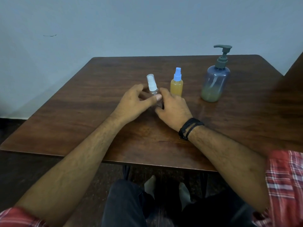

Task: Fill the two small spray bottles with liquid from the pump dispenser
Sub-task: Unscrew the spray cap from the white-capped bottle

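Observation:
A small clear spray bottle (152,89) with a white nozzle stands on the brown table (98,89), and it looks empty. My left hand (136,102) and my right hand (172,108) both wrap around its body, hiding the lower part. Just to its right stands a second small spray bottle (176,86) with a blue nozzle, full of yellow-orange liquid, untouched. Farther right is the pump dispenser (214,81), a bluish translucent bottle with a grey pump and a low level of yellowish liquid.
The table backs onto a pale wall. A darker wooden surface (293,82) adjoins the table at the right. My knees and feet show below the table's near edge (147,163).

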Demonstrator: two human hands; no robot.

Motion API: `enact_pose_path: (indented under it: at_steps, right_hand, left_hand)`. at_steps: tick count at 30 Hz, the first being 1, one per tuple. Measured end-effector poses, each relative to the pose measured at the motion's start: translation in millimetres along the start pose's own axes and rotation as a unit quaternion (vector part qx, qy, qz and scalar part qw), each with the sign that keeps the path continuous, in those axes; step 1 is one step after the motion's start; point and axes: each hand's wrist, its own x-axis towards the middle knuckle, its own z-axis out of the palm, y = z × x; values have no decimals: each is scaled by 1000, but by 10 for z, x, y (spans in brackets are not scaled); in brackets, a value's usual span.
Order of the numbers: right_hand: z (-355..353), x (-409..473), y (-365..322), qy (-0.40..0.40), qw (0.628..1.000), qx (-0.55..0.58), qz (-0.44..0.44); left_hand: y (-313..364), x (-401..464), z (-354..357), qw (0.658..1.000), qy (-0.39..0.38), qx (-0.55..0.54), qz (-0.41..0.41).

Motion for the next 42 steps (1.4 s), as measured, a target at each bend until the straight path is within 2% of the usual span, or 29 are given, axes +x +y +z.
enact_pose_path:
  at_steps: [4, 11, 17, 21, 26, 32, 34, 39, 42]
  right_hand:
    - [4, 13, 23, 9, 1000, -5, 12]
    - [7, 28, 33, 5, 999, -15, 28]
    - [3, 30, 26, 7, 1000, -17, 25]
    - [-5, 26, 13, 1, 999, -19, 28]
    - [-19, 18, 6, 4, 1000, -19, 23]
    - [-22, 16, 6, -1, 1000, -11, 26]
    - [-18, 17, 6, 3, 1000, -13, 25]
    - [-5, 27, 17, 7, 999, -10, 31]
    - [-6, 26, 23, 7, 999, -14, 30]
  left_hand:
    - [76, 0, -73, 987, 8, -148, 56]
    - [185, 132, -93, 985, -41, -154, 60]
    - [226, 228, -26, 989, 15, -144, 30]
    - [205, 189, 37, 995, -14, -99, 14]
    - [25, 63, 41, 983, 3, -180, 27]
    - [13, 136, 23, 977, 23, -211, 22]
    - [47, 201, 33, 978, 33, -207, 17]
    - [131, 240, 55, 989, -2, -151, -2]
    - [111, 190, 24, 985, 14, -169, 1]
